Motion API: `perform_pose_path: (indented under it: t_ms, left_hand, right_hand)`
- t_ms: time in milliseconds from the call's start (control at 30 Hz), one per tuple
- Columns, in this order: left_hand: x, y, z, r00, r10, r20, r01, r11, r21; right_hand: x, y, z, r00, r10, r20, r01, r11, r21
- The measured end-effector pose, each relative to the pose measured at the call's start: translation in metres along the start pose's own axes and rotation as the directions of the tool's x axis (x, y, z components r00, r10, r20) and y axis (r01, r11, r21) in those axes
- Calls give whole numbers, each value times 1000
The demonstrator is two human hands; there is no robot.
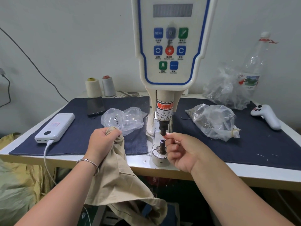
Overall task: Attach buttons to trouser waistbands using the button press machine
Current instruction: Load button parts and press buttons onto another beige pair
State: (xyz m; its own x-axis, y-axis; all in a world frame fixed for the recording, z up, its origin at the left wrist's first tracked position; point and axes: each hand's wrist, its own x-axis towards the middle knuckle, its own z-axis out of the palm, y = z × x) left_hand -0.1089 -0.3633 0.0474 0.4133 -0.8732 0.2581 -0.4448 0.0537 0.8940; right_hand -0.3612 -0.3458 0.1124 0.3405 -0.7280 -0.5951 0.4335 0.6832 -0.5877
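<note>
two thread cones [93,87], three plastic bags [213,120], one bottle [256,62], one phone [95,106], one power bank [54,128].

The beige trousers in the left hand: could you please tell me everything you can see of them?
The beige trousers look like a light woven cotton, plain and creased, with stitched seams and a folded band showing. The left hand grips a bunched part of them just above the table's front edge, beside a clear plastic bag. The rest hangs down over that edge toward the person, draping in loose folds below the forearm. No button shows on them.
</note>
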Motion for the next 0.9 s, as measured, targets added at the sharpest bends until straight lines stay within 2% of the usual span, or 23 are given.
perform_pose_path:
  t_ms: [167,667,900]
  left_hand:
    - [0,0,1,1000,19,7,-19,1000,8]
    - [-5,8,0,1000,8,17,-8,1000,-5]
    - [-4,8,0,1000,-4,6,4,1000,-1]
  right_hand:
    - [-1,0,0,999,34,34,-35,998,46]
    - [-10,5,-5,995,-64,79,58,995,78]
    - [-16,6,-4,989,-75,125,56,987,153]
